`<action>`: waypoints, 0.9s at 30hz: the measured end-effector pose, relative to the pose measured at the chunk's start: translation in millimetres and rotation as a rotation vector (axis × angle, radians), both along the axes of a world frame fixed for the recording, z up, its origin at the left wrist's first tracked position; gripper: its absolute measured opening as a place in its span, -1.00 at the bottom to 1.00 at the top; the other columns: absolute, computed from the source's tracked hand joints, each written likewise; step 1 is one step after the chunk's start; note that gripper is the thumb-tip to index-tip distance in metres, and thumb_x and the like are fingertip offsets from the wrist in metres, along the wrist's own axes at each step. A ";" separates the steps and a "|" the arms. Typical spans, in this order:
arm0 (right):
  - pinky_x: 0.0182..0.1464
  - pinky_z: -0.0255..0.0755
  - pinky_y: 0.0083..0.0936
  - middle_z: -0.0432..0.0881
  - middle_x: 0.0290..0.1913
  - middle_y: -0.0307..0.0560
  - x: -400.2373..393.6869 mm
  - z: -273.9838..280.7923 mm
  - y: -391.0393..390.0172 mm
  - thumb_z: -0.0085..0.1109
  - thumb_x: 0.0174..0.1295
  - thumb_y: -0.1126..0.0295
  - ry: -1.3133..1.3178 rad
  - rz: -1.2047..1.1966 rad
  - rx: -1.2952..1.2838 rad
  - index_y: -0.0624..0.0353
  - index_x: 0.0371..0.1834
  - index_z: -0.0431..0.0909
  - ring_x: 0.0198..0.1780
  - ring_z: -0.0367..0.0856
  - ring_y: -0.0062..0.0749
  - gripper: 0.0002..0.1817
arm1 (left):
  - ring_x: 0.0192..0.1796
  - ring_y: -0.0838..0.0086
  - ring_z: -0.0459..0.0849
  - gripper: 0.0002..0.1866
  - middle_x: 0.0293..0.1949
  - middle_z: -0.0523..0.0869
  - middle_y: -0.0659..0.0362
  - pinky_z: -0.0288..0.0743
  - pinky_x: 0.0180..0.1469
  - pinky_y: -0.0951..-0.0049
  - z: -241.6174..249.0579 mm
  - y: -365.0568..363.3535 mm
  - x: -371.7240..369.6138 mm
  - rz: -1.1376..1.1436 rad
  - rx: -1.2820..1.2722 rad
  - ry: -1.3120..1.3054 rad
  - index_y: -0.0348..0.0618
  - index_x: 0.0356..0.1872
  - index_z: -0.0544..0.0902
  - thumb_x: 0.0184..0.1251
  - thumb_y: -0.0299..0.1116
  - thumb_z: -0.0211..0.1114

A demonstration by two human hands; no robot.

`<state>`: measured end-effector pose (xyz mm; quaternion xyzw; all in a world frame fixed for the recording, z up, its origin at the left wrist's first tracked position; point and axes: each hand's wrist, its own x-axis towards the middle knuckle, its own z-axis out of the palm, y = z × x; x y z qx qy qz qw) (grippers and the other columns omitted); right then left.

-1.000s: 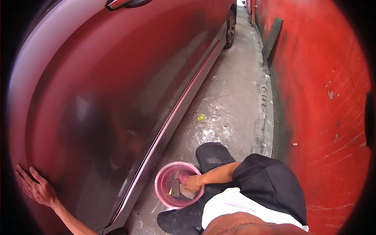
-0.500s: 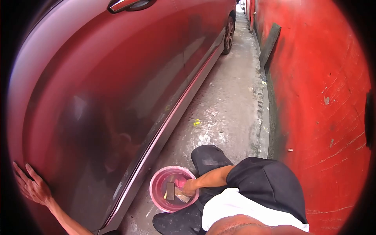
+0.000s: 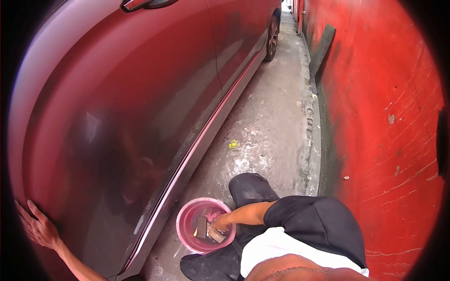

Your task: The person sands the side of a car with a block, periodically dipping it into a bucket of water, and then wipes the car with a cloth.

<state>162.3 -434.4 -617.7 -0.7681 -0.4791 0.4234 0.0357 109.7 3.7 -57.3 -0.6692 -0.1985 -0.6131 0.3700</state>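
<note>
My left hand lies flat with its fingers spread against the panel of a dark, glossy car, at the lower left. On the right side, my right hand reaches down inside a pink bucket. Its fingers are down among the bucket's contents and partly hidden, so their grip does not show. Close to those fingers are a crumpled pink piece and a tan block. A dark grey rectangular block leans beside them, with a sliver of something yellow at its edge.
A red wall runs along the right, with a dark plank leaning on it. Between car and wall lies a narrow, wet-looking concrete floor with a yellow scrap. My bent knees flank the bucket.
My right hand has shifted slightly left and deeper among the things in the bucket, towards the pink piece. My left hand stays on the car. The view has shifted a little.
</note>
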 end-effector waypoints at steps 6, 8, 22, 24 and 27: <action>0.13 0.50 -0.07 0.68 0.05 0.21 -12.3 29.0 -16.9 0.25 -0.01 0.37 0.040 0.058 -0.013 0.17 0.23 0.54 0.13 0.65 0.09 -0.39 | 0.44 0.16 0.40 -0.38 0.41 0.47 0.08 0.20 0.45 0.19 2.2 -11.8 0.2 -0.011 0.013 -0.014 0.06 0.45 0.42 0.56 0.18 -0.10; 0.17 0.48 -0.07 0.66 0.10 0.20 -9.8 25.3 -9.8 0.25 0.01 0.34 0.048 0.006 -0.026 0.15 0.33 0.44 0.17 0.63 0.08 -0.32 | 0.44 0.16 0.39 -0.38 0.42 0.46 0.09 0.20 0.45 0.18 2.4 -13.1 0.1 0.011 0.035 -0.018 0.07 0.45 0.42 0.56 0.18 -0.10; 0.10 0.56 -0.12 0.69 0.06 0.14 -5.3 35.7 -11.0 0.27 0.05 0.31 -0.058 -0.214 -0.006 0.14 0.24 0.53 0.15 0.67 -0.03 -0.41 | 0.44 0.23 0.42 -0.36 0.41 0.48 0.16 0.21 0.47 0.16 3.4 -14.2 3.1 -0.058 0.100 -0.036 0.22 0.48 0.37 0.55 0.26 -0.20; 0.09 0.56 -0.12 0.69 0.06 0.14 -5.0 34.5 -11.4 0.27 0.04 0.31 -0.057 -0.227 -0.005 0.15 0.23 0.53 0.14 0.67 -0.02 -0.41 | 0.46 0.22 0.39 -0.37 0.43 0.45 0.15 0.17 0.48 0.19 2.6 -14.7 2.8 -0.071 0.083 -0.032 0.17 0.47 0.39 0.55 0.23 -0.15; 0.12 0.54 -0.12 0.68 0.09 0.13 -5.7 35.6 -12.1 0.25 0.06 0.31 -0.057 -0.243 0.018 0.14 0.23 0.54 0.18 0.64 -0.01 -0.43 | 0.47 0.21 0.36 -0.37 0.45 0.43 0.14 0.14 0.49 0.21 2.9 -16.2 3.1 -0.082 0.082 -0.033 0.12 0.47 0.40 0.55 0.20 -0.10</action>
